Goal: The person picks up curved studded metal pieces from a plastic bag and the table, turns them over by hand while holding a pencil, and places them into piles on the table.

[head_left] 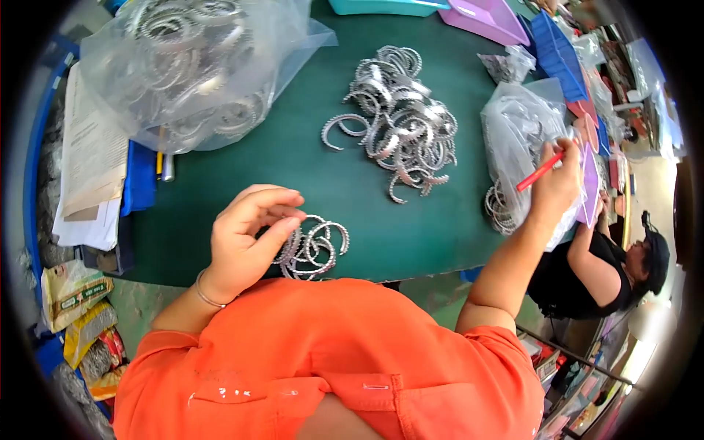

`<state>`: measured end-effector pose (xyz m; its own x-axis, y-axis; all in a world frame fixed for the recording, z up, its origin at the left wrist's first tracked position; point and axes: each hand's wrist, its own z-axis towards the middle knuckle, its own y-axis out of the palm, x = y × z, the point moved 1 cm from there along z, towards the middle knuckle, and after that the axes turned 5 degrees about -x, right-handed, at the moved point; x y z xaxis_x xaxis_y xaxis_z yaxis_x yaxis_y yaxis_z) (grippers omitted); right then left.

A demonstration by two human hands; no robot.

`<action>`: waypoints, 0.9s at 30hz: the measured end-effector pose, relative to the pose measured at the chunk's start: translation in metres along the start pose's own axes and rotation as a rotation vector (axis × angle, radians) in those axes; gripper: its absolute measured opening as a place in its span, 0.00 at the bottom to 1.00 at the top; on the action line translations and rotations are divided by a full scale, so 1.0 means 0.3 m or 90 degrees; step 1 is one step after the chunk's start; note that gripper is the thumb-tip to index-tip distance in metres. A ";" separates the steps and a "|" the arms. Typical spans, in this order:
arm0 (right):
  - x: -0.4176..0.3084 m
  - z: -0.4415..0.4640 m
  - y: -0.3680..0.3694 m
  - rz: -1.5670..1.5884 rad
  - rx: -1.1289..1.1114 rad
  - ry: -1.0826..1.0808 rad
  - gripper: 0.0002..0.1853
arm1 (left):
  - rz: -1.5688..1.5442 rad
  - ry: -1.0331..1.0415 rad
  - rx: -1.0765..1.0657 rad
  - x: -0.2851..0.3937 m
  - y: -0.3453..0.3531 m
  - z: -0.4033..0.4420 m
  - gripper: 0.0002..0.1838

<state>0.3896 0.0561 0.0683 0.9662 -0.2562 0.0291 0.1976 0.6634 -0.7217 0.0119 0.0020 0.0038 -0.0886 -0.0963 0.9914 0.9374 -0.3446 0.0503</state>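
My left hand (pixel 249 236) is loosely curled, thumb and fingers apart, with nothing seen between them. It is beside a small group of silver open cuff bangles (pixel 323 249) at the near edge of the green table. My right hand (pixel 555 189) grips a slim red pen (pixel 539 173), its end pointing left. That hand is over the right side of a clear plastic bag (pixel 506 125). More bangles (pixel 499 209) lie at the bag's lower left. A larger heap of silver bangles (pixel 403 117) lies mid-table.
A big clear bag full of bangles (pixel 191 81) stands at the upper left, above papers (pixel 92 147) and a blue bin (pixel 139 176). Purple (pixel 488 20) and blue trays (pixel 557 55) line the far right. Another person (pixel 598 268) in black works at the right.
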 end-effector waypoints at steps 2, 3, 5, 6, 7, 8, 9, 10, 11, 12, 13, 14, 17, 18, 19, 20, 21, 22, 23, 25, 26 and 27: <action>0.013 -0.005 0.017 0.028 -0.015 0.079 0.09 | -0.013 -0.003 0.009 -0.005 -0.002 -0.002 0.13; -0.017 -0.012 0.030 0.131 0.017 0.057 0.08 | -0.010 -0.006 0.004 -0.002 -0.006 0.000 0.13; -0.131 -0.051 0.038 0.394 0.008 0.017 0.05 | 0.002 -0.001 0.004 -0.005 -0.007 0.004 0.13; -0.234 -0.074 0.012 0.431 -0.073 -0.028 0.05 | 0.005 0.001 0.001 -0.008 -0.007 0.007 0.12; -0.301 -0.103 0.021 0.502 -0.135 -0.118 0.06 | 0.011 -0.003 0.002 -0.004 -0.004 0.009 0.12; -0.383 -0.129 0.014 0.574 -0.206 -0.182 0.10 | 0.018 -0.006 -0.009 0.000 -0.001 0.013 0.12; -0.438 -0.156 0.037 0.596 -0.211 -0.321 0.13 | 0.024 -0.009 -0.021 0.004 0.001 0.015 0.11; -0.487 -0.166 0.065 0.608 -0.260 -0.440 0.13 | 0.028 -0.010 -0.021 0.006 0.000 0.015 0.11; -0.544 -0.173 0.064 0.573 -0.236 -0.484 0.10 | 0.026 -0.011 -0.025 0.008 0.000 0.015 0.11; -0.585 -0.187 0.095 0.521 -0.208 -0.511 0.08 | 0.024 -0.012 -0.029 0.010 -0.001 0.013 0.11; -0.608 -0.196 0.133 0.491 -0.242 -0.533 0.07 | 0.026 -0.017 -0.021 0.010 -0.001 0.011 0.10; -0.625 -0.201 0.157 0.460 -0.274 -0.556 0.06 | 0.029 -0.016 -0.019 0.008 -0.006 0.007 0.10; -0.654 -0.203 0.159 0.409 -0.330 -0.571 0.06 | 0.032 -0.024 -0.022 0.001 -0.020 -0.002 0.12; -0.659 -0.204 0.148 0.415 -0.330 -0.574 0.06 | 0.010 -0.046 0.000 0.000 -0.019 -0.002 0.14; -0.659 -0.198 0.125 0.599 -0.371 -0.476 0.07 | -0.011 -0.068 0.024 0.001 -0.021 -0.003 0.16; -0.658 -0.194 0.102 0.779 -0.409 -0.368 0.09 | 0.015 -0.075 0.019 0.004 -0.026 0.003 0.23; -0.656 -0.197 0.077 0.875 -0.476 -0.237 0.10 | 0.061 -0.064 0.042 0.005 -0.027 0.015 0.25; -0.649 -0.197 0.049 0.936 -0.508 -0.146 0.09 | 0.106 -0.055 0.063 0.005 -0.027 0.023 0.28; -0.639 -0.212 0.047 1.022 -0.538 -0.073 0.09 | 0.109 -0.060 0.065 0.004 -0.029 0.028 0.28; -0.616 -0.231 0.044 1.150 -0.585 0.048 0.10 | 0.087 -0.056 0.051 -0.001 -0.027 0.045 0.32; -0.609 -0.239 0.030 1.147 -0.586 0.050 0.10 | 0.073 -0.054 0.042 -0.005 -0.025 0.052 0.33; -0.603 -0.243 0.013 1.225 -0.612 0.069 0.10 | 0.063 -0.067 0.022 -0.004 -0.022 0.059 0.34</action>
<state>0.2035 0.0539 0.0099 -0.2022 0.0689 -0.9769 -0.9126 -0.3753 0.1624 0.0117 0.0209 0.0045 0.0395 -0.0287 0.9988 0.9511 -0.3055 -0.0464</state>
